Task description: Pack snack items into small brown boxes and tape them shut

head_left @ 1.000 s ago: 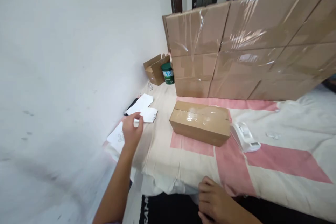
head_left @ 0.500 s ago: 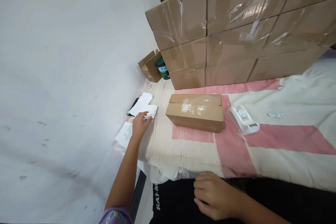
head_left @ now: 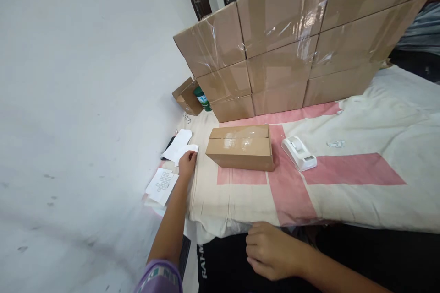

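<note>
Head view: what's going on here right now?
The person's left hand is at the edge of a white paper on the cloth; whether it grips the paper is unclear. The right hand is curled near the cloth's front edge. A taped cardboard box stands in the middle, touched by neither hand, with a white tape dispenser to its right and stacked cartons behind.

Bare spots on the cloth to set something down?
Two on the cloth: between the taped carton and the near edge; right of the tape dispenser, nearer than the small clear piece. Crowded: left end, with white paper, printed sheets and the left hand; back, along the stacked cartons.
</note>
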A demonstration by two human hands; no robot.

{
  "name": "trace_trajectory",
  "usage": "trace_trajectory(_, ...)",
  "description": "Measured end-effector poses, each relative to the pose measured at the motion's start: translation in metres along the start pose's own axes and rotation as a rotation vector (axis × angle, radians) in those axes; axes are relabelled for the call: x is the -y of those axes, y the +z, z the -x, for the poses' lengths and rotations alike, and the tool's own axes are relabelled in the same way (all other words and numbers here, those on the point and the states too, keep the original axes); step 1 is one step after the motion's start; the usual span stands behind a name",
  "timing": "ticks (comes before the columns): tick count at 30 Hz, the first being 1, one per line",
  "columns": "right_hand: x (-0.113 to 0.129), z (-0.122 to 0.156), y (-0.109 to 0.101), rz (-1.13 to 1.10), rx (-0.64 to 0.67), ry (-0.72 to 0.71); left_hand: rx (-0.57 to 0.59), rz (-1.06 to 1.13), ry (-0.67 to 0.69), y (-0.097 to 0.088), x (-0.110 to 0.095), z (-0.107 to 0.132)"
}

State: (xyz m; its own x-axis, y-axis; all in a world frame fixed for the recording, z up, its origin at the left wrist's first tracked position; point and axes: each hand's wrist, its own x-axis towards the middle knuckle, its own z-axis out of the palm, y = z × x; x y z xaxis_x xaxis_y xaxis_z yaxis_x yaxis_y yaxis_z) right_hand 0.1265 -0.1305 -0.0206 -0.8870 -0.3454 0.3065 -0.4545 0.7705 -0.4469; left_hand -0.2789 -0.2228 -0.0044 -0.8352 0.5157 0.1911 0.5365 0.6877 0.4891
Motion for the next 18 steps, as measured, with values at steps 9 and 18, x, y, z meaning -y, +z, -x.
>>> trace_trajectory(9, 0.001, 0.001, -0.003, 0.018, 0.020, 0.008, -0.046, 0.105, -0.044, 0.005, 0.009, -0.004)
trace_trajectory(18, 0.000, 0.000, -0.005, 0.013, -0.004, -0.014, -0.184, 0.206, -0.028, -0.009, -0.020, 0.008)
